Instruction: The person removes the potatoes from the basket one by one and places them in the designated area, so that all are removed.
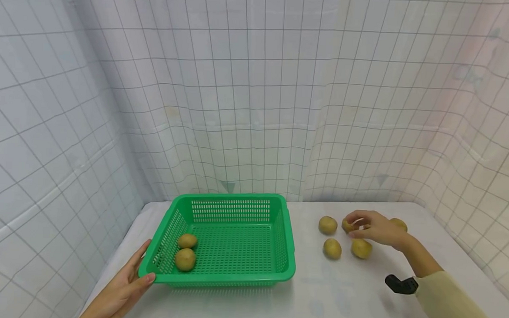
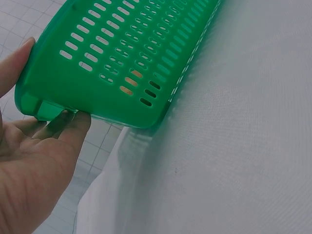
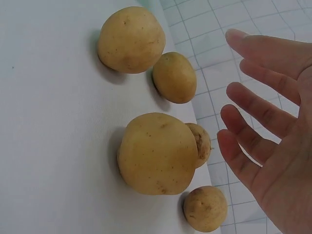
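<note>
My left hand (image 1: 125,283) grips the near left corner of a green plastic basket (image 1: 229,280), its thumb at the rim and its fingers along the outer side. Two potatoes, one larger (image 1: 185,259) and one smaller (image 1: 187,241), lie inside against the left wall. Over on the right, my right hand (image 1: 378,228) hovers above several loose potatoes, fingers parted and nothing held. Its fingertips overlap a far potato (image 1: 347,226) in the head view. A big potato (image 3: 157,153) sits closest to the palm side in the right wrist view, partly covering a smaller one (image 3: 202,145).
Left of the right hand lie two more potatoes (image 1: 328,224), and another (image 1: 399,224) is behind the wrist. All rest on a white-covered table (image 1: 317,297). Checked white curtains (image 1: 256,107) enclose the back and sides. A black device (image 1: 401,284) is at the right sleeve.
</note>
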### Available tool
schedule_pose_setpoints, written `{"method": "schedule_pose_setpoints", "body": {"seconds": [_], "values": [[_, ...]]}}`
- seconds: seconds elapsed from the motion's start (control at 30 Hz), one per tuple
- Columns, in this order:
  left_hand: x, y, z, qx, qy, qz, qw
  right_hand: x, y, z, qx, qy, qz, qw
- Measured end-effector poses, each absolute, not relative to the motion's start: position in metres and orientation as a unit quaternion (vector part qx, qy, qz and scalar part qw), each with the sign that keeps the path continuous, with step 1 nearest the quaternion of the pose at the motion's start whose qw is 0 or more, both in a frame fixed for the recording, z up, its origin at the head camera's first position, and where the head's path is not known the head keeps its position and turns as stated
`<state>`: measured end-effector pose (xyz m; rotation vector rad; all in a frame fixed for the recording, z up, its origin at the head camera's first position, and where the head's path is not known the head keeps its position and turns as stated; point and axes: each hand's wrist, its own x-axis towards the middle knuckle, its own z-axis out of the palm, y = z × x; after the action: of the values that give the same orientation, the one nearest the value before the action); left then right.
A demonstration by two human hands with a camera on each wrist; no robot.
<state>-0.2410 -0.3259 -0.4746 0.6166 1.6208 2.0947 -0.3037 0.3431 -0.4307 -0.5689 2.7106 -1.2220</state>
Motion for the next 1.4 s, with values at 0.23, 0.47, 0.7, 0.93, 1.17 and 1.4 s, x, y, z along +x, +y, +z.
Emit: {"method": "schedule_pose_setpoints", "body": {"seconds": [0.23,0.47,0.7,0.93,1.17,1.4], "values": [[-0.241,-0.326,-0.476,0.228,0.580,0.754,0.208,-0.312,0.332,-0.428,-0.191,0.900,-0.386,0.065],[-0.239,-0.325,-0.475,0.215,0.589,0.751,0.206,-0.319,0.320,-0.423,-0.201,0.899,-0.383,0.073],[-0.239,-0.325,-0.475,0.225,0.580,0.756,0.204,-0.328,0.304,-0.417,-0.212,0.899,-0.375,0.081],[-0.240,-0.325,-0.475,0.240,0.574,0.756,0.203,-0.331,0.288,-0.405,-0.180,0.906,-0.370,0.099],[-0.240,-0.325,-0.475,0.236,0.574,0.757,0.202,-0.338,0.273,-0.391,-0.220,0.909,-0.339,0.097],[-0.240,-0.326,-0.476,0.248,0.564,0.761,0.204,-0.348,0.259,-0.380,-0.254,0.902,-0.334,0.098]]}}
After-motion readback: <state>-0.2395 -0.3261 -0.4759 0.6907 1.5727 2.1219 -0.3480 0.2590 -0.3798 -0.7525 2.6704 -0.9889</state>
